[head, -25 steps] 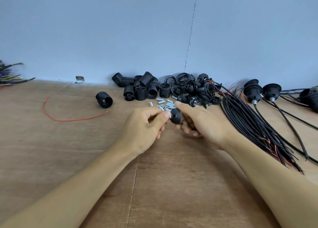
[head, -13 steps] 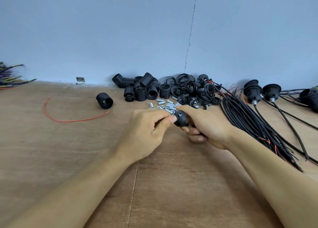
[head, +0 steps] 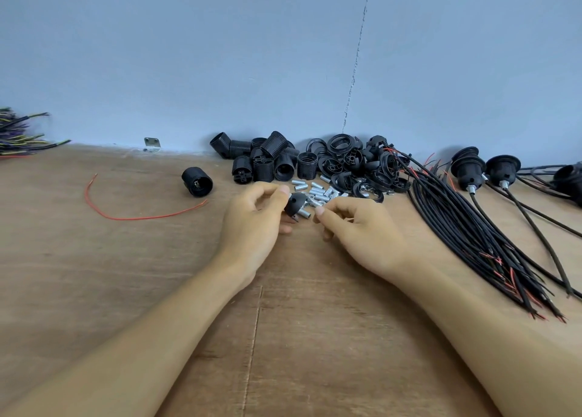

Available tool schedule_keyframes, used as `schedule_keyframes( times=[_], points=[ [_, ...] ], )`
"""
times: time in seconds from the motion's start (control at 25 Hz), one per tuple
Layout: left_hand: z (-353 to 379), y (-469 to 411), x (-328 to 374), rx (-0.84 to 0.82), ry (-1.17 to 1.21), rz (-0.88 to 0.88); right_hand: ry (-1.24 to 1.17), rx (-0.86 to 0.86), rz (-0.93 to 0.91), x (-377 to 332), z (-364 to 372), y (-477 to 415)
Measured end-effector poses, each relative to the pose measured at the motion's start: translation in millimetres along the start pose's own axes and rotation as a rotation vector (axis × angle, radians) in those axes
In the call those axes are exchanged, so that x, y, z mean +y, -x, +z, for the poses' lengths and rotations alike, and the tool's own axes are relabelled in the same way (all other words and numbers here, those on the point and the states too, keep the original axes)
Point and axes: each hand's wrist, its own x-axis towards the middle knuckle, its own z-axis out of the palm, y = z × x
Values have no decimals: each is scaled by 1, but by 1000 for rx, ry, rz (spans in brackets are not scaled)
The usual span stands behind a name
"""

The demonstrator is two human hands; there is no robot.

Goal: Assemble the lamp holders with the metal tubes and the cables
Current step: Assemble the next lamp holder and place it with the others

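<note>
Black cap [head: 297, 201] pinched by left fingers [head: 283, 192]; right fingers [head: 320, 210] curled, hold unclear, tubes [head: 318, 193] behind.

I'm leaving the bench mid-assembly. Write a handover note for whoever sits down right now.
Left hand grips a black holder cap with a metal tube sticking out of it.
Right hand: fingers curled, tips at the tube's free end; whether they pinch it is unclear.
Parts: loose tubes, threaded holder bodies and spare caps by the wall; cable bundle to the right.
Done: at least two finished holders with cables, far right.
Left: seat this tube, thread a cable, add a body; many parts wait.
</note>
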Motion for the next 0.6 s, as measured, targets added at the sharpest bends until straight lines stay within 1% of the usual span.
schedule_keyframes(
  times=[0.04,0.12,0.2,0.28,0.36,0.44,0.52,0.6],
  points=[
    [-2,0,0,14,-76,52,89,50,-21,3,0,-1],
    [-5,2,0,3,-304,206,263,119,-11,7,-4,-4],
    [-5,5,0,-16,-445,270,430,215,46,15,-13,-7],
    [-5,6,1,-22,-455,266,610,374,104,24,-28,-10],
    [-4,6,2,-39,-396,224,750,496,199,33,-45,-12],
    [-3,7,3,-52,-299,146,823,479,350,41,-60,-12],
    [-2,8,3,-72,-241,87,870,365,511,47,-66,-12],
    [0,9,3,-106,-223,64,907,286,558,49,-64,-12]
  ],
)
